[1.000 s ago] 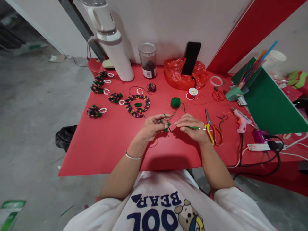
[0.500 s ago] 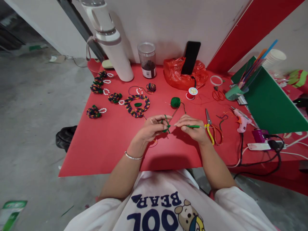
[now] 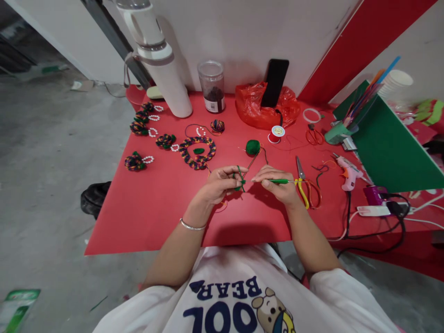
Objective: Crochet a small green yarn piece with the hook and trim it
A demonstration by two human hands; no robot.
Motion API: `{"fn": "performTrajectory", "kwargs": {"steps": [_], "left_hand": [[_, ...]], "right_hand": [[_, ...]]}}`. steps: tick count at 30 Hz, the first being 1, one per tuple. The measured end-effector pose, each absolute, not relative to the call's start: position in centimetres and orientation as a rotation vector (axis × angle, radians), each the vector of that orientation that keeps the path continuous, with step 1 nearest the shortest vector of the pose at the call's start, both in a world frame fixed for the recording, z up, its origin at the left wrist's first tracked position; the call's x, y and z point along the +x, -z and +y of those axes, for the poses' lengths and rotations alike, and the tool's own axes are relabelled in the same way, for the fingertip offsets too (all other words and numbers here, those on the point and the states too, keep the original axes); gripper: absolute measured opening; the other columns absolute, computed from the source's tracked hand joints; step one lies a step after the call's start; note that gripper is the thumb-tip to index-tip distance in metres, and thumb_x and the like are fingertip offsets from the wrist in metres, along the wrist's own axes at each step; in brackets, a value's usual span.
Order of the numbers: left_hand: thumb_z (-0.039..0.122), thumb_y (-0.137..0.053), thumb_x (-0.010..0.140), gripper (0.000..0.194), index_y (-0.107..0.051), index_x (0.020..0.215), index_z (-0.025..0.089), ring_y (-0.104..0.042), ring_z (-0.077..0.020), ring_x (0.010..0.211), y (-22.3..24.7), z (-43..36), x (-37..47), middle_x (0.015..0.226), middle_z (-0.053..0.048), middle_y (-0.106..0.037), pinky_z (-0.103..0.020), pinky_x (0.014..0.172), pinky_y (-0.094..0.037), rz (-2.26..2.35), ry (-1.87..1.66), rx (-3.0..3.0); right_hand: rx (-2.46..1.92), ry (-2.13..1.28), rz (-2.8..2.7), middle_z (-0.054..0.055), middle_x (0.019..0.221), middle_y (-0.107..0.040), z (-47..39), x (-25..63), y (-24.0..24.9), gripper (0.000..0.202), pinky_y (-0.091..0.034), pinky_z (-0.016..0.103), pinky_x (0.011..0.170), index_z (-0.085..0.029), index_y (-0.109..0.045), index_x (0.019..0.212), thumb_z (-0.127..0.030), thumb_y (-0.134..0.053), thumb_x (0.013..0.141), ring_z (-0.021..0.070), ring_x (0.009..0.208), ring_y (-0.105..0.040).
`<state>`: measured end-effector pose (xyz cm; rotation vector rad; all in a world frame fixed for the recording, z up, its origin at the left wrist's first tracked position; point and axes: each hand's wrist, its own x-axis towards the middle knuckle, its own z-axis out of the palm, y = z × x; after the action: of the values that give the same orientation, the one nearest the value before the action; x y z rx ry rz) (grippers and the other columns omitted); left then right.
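Note:
My left hand [image 3: 222, 184] pinches a small piece of green crochet [image 3: 242, 183], with green yarn looped over its fingers. In my right hand [image 3: 275, 184] is a crochet hook [image 3: 281, 181] with a green handle; its tip points left and lies close to the green piece. Whether the hook sits inside a loop is too small to tell. Just beyond both hands lies a ball of green yarn [image 3: 253, 147], its strand trailing down toward them. Left of it rests a multicoloured crocheted ring [image 3: 183, 159] around a small green leaf-shaped piece [image 3: 199, 151].
Several crocheted flowers with bead loops [image 3: 134, 162] lie at the left. Behind stand a white tumbler [image 3: 169, 83], a clear jar [image 3: 211, 88] and a phone [image 3: 275, 83] on a red bag [image 3: 251, 108]. To the right are pliers [image 3: 302, 182], scissors [image 3: 314, 135] and a glue gun [image 3: 348, 173].
Both hands stay almost in place. The green-handled hook has shifted very slightly in my right hand; the rest of the table looks the same.

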<state>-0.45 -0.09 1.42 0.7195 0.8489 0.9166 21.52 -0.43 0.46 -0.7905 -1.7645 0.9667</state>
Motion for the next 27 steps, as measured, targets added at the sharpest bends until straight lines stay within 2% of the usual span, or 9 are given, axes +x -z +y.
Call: {"fn": "performTrajectory", "kwargs": {"steps": [6, 14, 19, 27], "left_hand": [[0.012, -0.081, 0.051, 0.041, -0.081, 0.091, 0.014, -0.045, -0.0052, 0.044, -1.3, -0.1, -0.5, 0.061, 0.001, -0.062, -0.017, 0.037, -0.024, 0.838, -0.913, 0.728], [0.014, -0.084, 0.051, 0.041, -0.08, 0.093, 0.014, -0.048, -0.0059, 0.046, -1.2, -0.1, -0.3, 0.063, 0.002, -0.061, -0.018, 0.039, -0.026, 0.859, -0.928, 0.732], [0.015, -0.086, 0.056, 0.044, -0.079, 0.1, 0.013, -0.055, -0.0087, 0.054, -0.8, -0.2, 0.1, 0.068, 0.0, -0.063, -0.02, 0.046, -0.037, 0.896, -1.032, 0.843], [0.018, -0.085, 0.063, 0.047, -0.076, 0.109, 0.016, -0.057, -0.0083, 0.059, -0.1, -0.4, 0.9, 0.07, 0.002, -0.064, -0.02, 0.053, -0.044, 0.925, -1.149, 0.959]], "right_hand": [[-0.795, -0.976, -1.761, 0.007, 0.089, -0.08, -0.4, 21.5, -0.6, 0.022, -0.059, 0.042, 0.081, -0.025, -0.081, 0.092, -0.042, -0.068, 0.095, 0.0217, 0.083, -0.073], [-0.77, -0.946, -1.743, 0.006, 0.089, -0.08, -0.5, 21.3, -0.4, 0.017, -0.059, 0.041, 0.08, -0.025, -0.08, 0.093, -0.037, -0.068, 0.096, 0.021, 0.083, -0.073], [-0.803, -0.899, -1.723, 0.005, 0.089, -0.08, -0.5, 21.0, -0.6, 0.018, -0.059, 0.042, 0.081, -0.025, -0.079, 0.093, -0.037, -0.067, 0.096, 0.0211, 0.084, -0.073], [-0.806, -0.792, -1.718, 0.006, 0.093, -0.08, -0.7, 20.4, -0.5, 0.015, -0.058, 0.041, 0.083, -0.025, -0.079, 0.096, -0.032, -0.066, 0.097, 0.0207, 0.087, -0.073]]}}
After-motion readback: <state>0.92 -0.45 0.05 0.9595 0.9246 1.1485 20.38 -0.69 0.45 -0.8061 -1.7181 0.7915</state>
